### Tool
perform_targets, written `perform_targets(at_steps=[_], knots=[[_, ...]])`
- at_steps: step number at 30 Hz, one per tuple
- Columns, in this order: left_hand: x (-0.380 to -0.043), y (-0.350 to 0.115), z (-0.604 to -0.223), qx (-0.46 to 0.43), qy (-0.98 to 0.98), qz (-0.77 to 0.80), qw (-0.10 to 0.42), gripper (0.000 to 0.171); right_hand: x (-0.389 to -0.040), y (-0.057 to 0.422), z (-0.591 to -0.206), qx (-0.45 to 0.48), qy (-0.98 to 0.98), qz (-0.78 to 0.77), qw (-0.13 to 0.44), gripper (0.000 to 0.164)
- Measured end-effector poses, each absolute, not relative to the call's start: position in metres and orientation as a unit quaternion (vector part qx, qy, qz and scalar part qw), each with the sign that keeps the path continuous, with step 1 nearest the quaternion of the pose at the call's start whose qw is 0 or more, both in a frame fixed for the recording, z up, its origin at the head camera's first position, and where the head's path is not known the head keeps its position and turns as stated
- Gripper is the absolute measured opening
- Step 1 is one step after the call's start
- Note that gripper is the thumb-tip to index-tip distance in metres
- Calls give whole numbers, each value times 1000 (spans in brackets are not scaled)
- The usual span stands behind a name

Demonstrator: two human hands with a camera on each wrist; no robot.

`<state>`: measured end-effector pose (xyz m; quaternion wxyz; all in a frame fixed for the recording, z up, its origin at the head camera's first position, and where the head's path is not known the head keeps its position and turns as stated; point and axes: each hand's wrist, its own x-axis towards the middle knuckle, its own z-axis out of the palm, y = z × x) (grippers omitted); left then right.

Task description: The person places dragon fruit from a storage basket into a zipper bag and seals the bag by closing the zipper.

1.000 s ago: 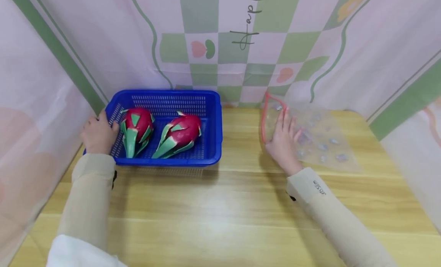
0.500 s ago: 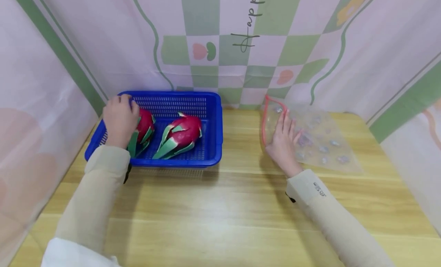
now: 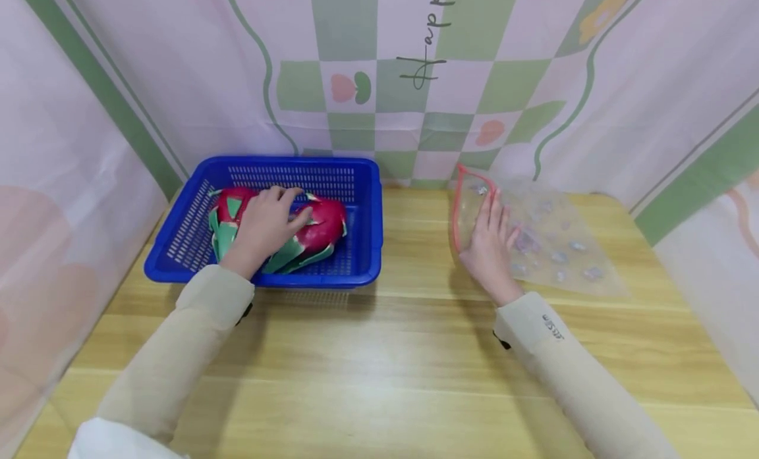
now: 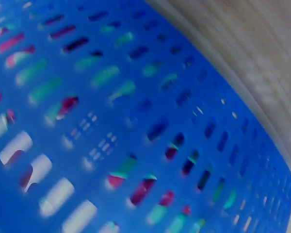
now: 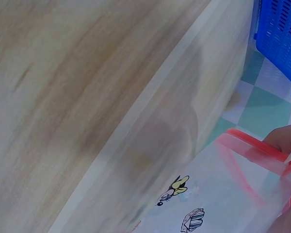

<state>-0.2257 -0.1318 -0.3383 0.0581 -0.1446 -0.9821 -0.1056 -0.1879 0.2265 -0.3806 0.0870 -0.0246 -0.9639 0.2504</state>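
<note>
A blue plastic basket (image 3: pixel 373 248) holds two dragon fruits. My left hand (image 3: pixel 267 218) is over it, fingers loosely bent, reaching across the left dragon fruit (image 3: pixel 225 232) to the right dragon fruit (image 3: pixel 321 230). The fingertips overlap the right fruit's upper side; no grip shows. In the left wrist view the slotted basket wall (image 4: pixel 131 109) shows red and green fruit through its holes, and the hand is hidden. My right hand (image 3: pixel 491 248) holds the red-edged mouth of a clear printed zip bag (image 3: pixel 569 238), spread apart. In the right wrist view fingers (image 5: pixel 283 138) pinch that edge.
The wooden table (image 3: pixel 379 373) runs in front of the basket and bag, with a bare strip between them. Behind stands a checked curtain (image 3: pixel 397 83) right along the table's back edge. Curtain panels also flank both sides.
My left hand has left the basket's left rim and moved right, past the left dragon fruit to the right one. The right hand and bag stay nearly still.
</note>
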Motion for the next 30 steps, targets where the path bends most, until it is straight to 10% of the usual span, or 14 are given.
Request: perform_targets(at_steps=[18, 30], knots=[[-216, -110, -353, -176, -983, -49, 27, 73, -189, 228, -384, -26, -963, 257, 76, 115], [-220, -117, -363, -131, -981, -120, -84, 98, -189, 224, -384, -35, -964, 254, 67, 117]])
